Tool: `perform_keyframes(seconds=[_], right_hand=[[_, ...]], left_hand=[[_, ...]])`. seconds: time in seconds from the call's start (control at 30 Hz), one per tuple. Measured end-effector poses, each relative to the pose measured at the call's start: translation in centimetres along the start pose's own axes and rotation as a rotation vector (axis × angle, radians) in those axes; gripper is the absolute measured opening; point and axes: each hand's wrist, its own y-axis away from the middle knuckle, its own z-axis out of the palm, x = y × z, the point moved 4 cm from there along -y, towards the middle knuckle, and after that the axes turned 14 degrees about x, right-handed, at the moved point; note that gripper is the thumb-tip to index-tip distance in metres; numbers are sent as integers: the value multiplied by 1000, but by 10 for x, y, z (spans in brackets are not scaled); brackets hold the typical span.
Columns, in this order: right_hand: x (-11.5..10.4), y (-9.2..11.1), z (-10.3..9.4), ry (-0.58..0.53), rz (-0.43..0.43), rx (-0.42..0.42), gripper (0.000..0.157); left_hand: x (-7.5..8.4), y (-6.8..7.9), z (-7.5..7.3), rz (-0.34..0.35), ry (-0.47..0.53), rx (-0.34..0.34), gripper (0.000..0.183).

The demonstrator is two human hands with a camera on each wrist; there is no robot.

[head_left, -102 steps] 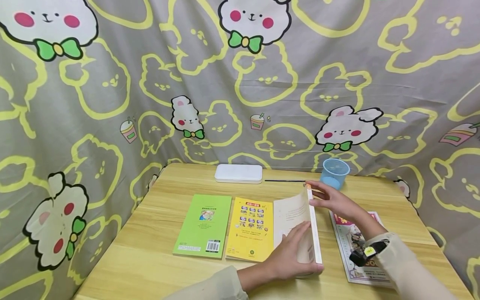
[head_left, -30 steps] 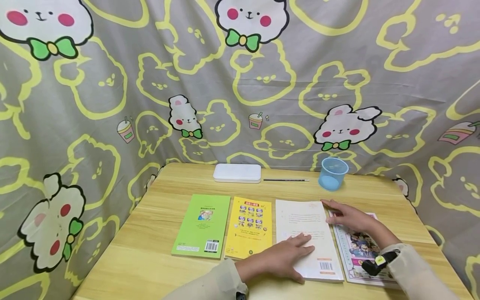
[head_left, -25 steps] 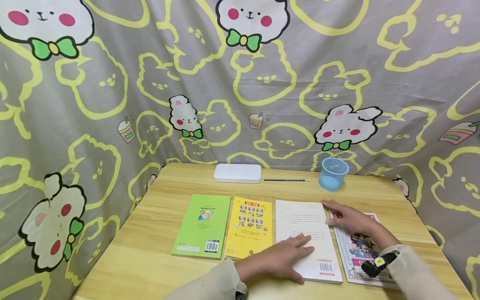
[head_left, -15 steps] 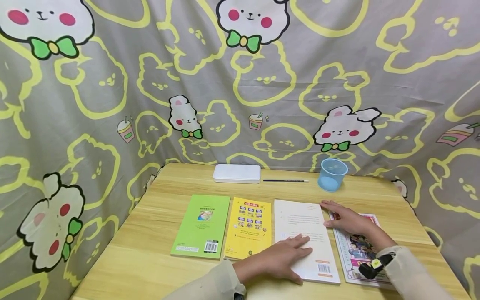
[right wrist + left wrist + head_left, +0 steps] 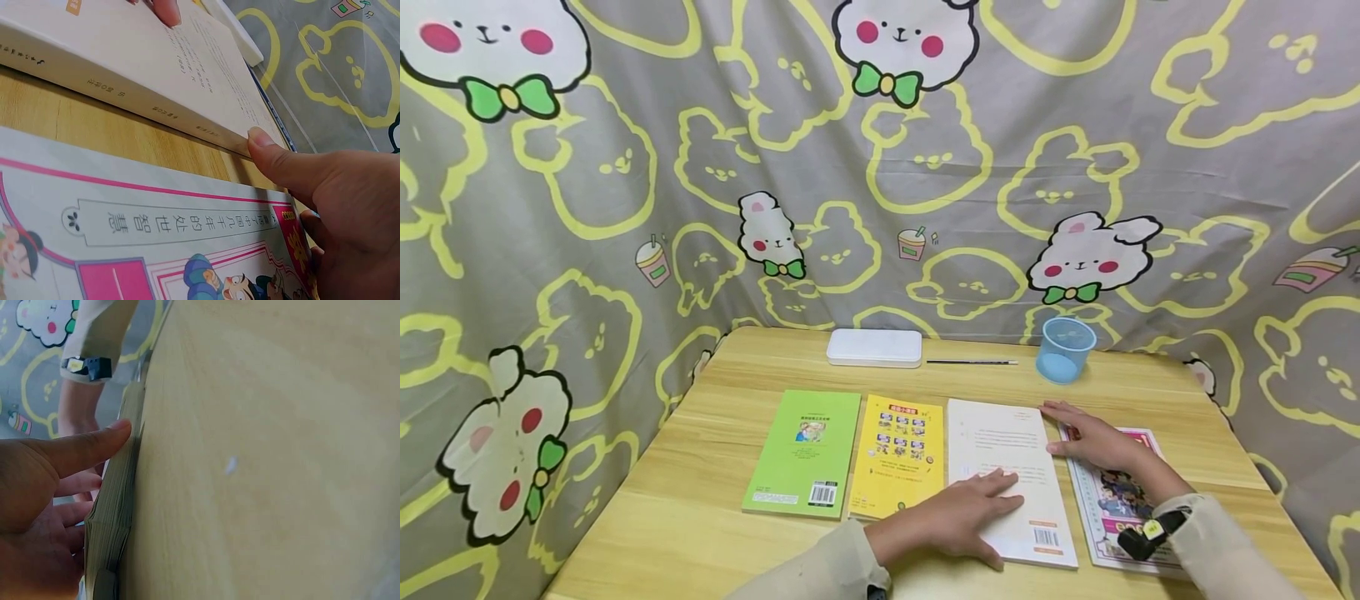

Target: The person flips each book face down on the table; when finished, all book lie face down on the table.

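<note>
A thick white-covered book lies flat on the table, its back cover with a barcode facing up. My left hand rests on its lower left part, fingers spread; in the left wrist view the thumb lies along the page edges. At the book's far right corner is my right hand, its thumb touching the top of the spine in the right wrist view. Beneath that hand and forearm, a comic-style book with a pink border is partly covered.
To the left, a yellow book and a green book lie in the same row. Along the back stand a white case, a thin dark pencil-like stick and a blue translucent cup. A patterned curtain closes off the wooden table's back.
At first both hands held the white book tilted up on its spine side; it now lies flat with its back cover up. Over the last second it has shifted slightly left.
</note>
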Motion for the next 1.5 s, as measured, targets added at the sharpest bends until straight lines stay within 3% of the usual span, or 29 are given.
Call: perform_keyframes(seconds=[0.4, 0.67, 0.93, 1.17, 1.5], right_hand=[[1, 0, 0, 4, 11, 19, 77], [1, 0, -5, 54, -3, 80, 78], [10, 2, -11, 43, 67, 85, 79], [16, 13, -25, 32, 134, 91, 74], [36, 33, -45, 79, 138, 146, 70]], left_hand=[[-1, 0, 2, 11, -24, -4, 93], [0, 0, 2, 16, -34, -11, 94], [0, 1, 0, 23, -30, -10, 94], [0, 0, 2, 13, -30, -12, 94], [0, 1, 2, 11, -31, -7, 94]])
